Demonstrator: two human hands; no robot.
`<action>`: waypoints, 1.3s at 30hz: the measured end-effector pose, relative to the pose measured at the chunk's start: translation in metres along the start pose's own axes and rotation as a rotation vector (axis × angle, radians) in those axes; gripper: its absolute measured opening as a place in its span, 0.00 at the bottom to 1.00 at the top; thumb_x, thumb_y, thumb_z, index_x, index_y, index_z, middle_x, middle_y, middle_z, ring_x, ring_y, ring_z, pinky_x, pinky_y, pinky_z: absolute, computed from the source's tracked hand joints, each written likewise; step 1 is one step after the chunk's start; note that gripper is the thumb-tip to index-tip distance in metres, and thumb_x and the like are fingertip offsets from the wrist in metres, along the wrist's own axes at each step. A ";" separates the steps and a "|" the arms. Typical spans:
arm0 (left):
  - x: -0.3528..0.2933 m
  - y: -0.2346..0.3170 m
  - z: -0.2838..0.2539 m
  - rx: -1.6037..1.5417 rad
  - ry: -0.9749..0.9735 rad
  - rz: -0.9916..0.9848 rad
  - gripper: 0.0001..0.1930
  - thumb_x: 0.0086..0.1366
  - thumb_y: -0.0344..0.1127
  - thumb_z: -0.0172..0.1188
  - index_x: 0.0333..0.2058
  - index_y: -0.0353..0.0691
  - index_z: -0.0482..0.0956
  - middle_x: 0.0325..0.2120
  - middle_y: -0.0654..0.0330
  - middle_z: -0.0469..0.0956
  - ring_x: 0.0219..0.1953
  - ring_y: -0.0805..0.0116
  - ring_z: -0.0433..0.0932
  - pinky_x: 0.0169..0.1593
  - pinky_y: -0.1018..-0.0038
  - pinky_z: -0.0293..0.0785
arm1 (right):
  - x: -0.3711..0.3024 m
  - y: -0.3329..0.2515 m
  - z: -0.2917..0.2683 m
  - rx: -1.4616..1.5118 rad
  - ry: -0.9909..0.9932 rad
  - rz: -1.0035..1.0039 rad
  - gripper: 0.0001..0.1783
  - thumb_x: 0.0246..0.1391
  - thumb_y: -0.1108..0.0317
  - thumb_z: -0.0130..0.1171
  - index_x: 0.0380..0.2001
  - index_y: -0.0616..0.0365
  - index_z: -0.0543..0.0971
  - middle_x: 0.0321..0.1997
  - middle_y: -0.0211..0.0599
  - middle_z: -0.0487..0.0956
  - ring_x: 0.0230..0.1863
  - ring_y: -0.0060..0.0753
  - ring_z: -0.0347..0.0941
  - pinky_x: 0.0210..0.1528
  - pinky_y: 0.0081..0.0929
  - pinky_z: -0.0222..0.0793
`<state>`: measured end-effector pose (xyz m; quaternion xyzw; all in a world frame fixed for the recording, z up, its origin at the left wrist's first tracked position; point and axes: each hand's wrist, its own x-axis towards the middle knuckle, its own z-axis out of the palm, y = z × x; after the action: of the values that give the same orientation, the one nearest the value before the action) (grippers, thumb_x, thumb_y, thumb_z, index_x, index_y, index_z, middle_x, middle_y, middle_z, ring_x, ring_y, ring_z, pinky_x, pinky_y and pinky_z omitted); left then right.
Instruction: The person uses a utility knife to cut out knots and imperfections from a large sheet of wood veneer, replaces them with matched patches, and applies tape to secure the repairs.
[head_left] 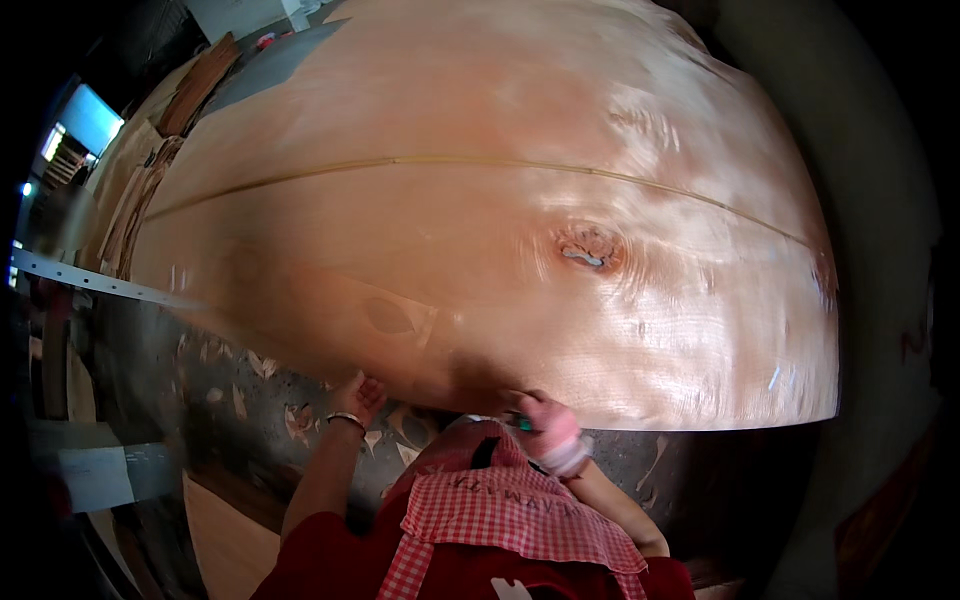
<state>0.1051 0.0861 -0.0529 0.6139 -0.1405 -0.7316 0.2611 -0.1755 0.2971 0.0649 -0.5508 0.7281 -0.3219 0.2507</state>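
A large, thin sheet of pale brown wood veneer [480, 230] spreads in front of me, its near edge close to my body. My left hand [367, 397], with a band at its wrist, is closed at that edge, fingers curled against the sheet. To its right my right hand [545, 422], in a pinkish covering and blurred, is closed at the same edge. A small green bit shows by its fingers; what it belongs to is hidden. Right of centre the veneer has a ragged knot hole [590, 250], and an oval knot patch [388, 315] lies nearer the left hand.
A thin yellowish strip [490, 162] crosses the sheet from side to side. Stacked veneer pieces [130, 205] stand at the far left, near a perforated white metal bar [95, 280]. Wood scraps litter the dark floor [225, 365] below. A pale wood panel [225, 540] leans at lower left.
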 end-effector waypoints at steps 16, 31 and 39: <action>-0.002 -0.021 0.004 -0.205 -0.146 -0.105 0.14 0.58 0.41 0.55 0.42 0.45 0.72 0.40 0.61 0.74 0.44 0.67 0.72 0.45 0.65 0.68 | 0.120 -0.042 0.064 -0.415 -0.713 -0.217 0.34 0.49 0.65 0.50 0.60 0.51 0.53 0.42 0.48 0.71 0.37 0.45 0.74 0.35 0.38 0.73; -0.124 0.061 0.202 1.587 -0.333 1.565 0.11 0.48 0.35 0.63 0.29 0.38 0.74 0.23 0.57 0.73 0.32 0.58 0.74 0.48 0.60 0.65 | 0.064 0.041 -0.120 0.512 -0.203 0.092 0.08 0.49 0.66 0.58 0.31 0.58 0.77 0.24 0.36 0.76 0.25 0.24 0.70 0.27 0.24 0.67; -0.052 0.035 0.342 1.736 -0.597 1.124 0.10 0.52 0.41 0.59 0.23 0.40 0.72 0.22 0.57 0.75 0.29 0.57 0.73 0.35 0.63 0.66 | 0.098 0.152 -0.174 0.337 0.155 0.634 0.12 0.48 0.63 0.60 0.26 0.62 0.77 0.19 0.32 0.74 0.22 0.18 0.62 0.25 0.23 0.64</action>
<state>-0.2142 0.0468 0.0791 0.2334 -0.9320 -0.2771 -0.0099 -0.4245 0.2646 0.0667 -0.2228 0.8162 -0.3843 0.3695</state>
